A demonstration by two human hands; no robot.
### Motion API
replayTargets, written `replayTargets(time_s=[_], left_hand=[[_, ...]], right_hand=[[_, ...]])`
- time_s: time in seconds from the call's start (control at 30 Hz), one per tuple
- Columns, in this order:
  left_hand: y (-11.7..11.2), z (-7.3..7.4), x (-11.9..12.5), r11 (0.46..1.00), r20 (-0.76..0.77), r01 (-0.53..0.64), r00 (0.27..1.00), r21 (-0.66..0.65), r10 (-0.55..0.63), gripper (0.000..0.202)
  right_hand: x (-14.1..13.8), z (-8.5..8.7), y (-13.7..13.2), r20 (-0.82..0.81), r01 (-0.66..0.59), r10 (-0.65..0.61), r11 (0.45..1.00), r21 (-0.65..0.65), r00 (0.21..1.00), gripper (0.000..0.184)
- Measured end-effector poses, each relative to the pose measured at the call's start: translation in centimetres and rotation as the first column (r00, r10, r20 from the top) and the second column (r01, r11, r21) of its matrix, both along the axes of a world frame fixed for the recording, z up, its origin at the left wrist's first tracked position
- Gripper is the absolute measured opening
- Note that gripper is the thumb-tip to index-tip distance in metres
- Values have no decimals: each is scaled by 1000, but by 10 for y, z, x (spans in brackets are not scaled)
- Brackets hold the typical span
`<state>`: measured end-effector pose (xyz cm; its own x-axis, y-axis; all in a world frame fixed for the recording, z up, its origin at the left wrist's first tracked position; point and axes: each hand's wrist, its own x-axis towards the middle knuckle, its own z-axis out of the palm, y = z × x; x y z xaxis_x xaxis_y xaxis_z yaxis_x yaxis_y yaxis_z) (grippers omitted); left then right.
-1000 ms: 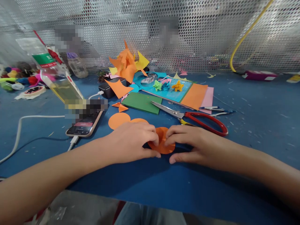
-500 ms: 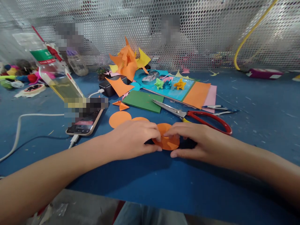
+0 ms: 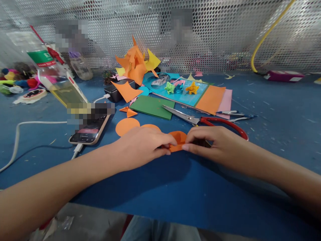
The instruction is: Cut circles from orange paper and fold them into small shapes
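Note:
An orange paper circle (image 3: 178, 137) lies between my two hands, its near edge bent up. My left hand (image 3: 147, 144) pinches its left side, thumb below and fingers on top. At the right side my right hand (image 3: 205, 140) pinches the paper between thumb and fingers. Another orange paper disc (image 3: 127, 127) lies flat beyond my left wrist, and a further disc (image 3: 150, 127) is partly covered by that hand. Just past my right hand rest red-handled scissors (image 3: 193, 119), their handles partly hidden by it. Small folded orange pieces (image 3: 130, 112) sit behind the discs.
A phone (image 3: 90, 129) with a white cable and a tilted bottle (image 3: 57, 83) stand at left. Green paper (image 3: 152, 106), a blue pack (image 3: 187, 93) with small paper stars, pens (image 3: 238, 115) and a pile of orange scraps (image 3: 135, 63) lie behind. A perforated metal panel (image 3: 215, 36) closes the back.
The near edge of the orange circle has been bent upward. My right thumb has moved up and in to close on the paper; my left fingers have shifted slightly over it.

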<state>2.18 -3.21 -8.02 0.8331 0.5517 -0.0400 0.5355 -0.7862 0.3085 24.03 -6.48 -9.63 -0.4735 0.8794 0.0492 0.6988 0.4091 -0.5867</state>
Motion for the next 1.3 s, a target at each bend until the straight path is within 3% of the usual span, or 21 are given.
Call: replayTargets(time_s=[0.27,0.63,0.93,1.3], left_hand=[[-4,-2,-1,977,-14,126,992,174,-126,20],[-10,-3,1,929,-137,165,983,330,-126,20],[-11,-7,2,883,-133,201,978,423,-159,19],[-12,-7,3,883,-178,219,971,414,-158,17]], right_hand=[[-10,-2,-5,134,67,-87,987,144,987,24],[-23,-7,-9,359,136,-237,949,283,903,22],[-24,-9,-7,416,163,-262,952,259,871,22],[-27,-8,-2,488,201,-299,949,244,820,20]])
